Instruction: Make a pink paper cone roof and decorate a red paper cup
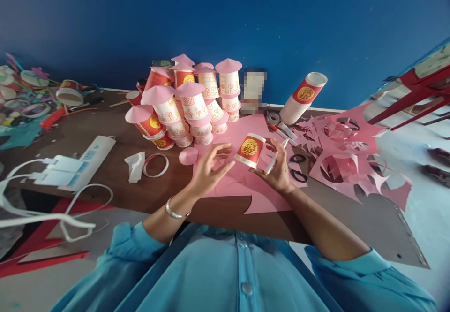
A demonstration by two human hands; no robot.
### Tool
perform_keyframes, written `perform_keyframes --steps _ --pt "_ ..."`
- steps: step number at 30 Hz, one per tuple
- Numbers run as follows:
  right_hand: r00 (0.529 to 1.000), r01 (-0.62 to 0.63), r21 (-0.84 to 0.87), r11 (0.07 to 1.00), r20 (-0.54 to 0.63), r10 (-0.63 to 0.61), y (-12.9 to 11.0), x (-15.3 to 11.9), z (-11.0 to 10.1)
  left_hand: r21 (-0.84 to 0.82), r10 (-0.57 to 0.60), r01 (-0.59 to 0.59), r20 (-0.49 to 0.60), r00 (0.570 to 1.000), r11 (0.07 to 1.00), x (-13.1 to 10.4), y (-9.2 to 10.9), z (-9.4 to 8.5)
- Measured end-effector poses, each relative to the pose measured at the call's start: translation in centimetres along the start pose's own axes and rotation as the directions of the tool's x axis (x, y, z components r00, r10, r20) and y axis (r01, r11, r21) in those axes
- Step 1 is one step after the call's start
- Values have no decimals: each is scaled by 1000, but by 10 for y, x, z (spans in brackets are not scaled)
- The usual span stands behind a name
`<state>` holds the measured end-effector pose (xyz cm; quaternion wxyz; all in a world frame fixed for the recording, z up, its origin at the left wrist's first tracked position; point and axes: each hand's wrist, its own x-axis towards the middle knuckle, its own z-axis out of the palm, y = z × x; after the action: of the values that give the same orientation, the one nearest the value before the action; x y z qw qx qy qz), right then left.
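My right hand (279,169) holds a red and white paper cup (250,150) with a gold emblem, its fingertips at the cup's right side. A white pen (275,157) is also in that hand, its tip pointing up. My left hand (213,169) is just left of the cup, fingers spread and holding nothing. Pink paper (230,183) lies beneath both hands. Scissors with black handles (298,176) rest right of my right hand, their blades hidden.
Behind my left hand stand several cup towers with pink cone tops (190,89). Stacked cups (304,96) lean at the back right. Cut pink paper scraps (344,150) cover the right side. A tape roll (155,165) and a power strip (89,162) lie left.
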<state>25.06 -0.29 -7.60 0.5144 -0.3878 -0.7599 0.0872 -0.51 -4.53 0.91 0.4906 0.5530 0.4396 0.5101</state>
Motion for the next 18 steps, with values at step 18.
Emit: perform_keyframes --steps 18 --pt "992 120 -49 992 37 -118 -9 10 1 826 348 498 -563 749 264 -67 -45 -214"
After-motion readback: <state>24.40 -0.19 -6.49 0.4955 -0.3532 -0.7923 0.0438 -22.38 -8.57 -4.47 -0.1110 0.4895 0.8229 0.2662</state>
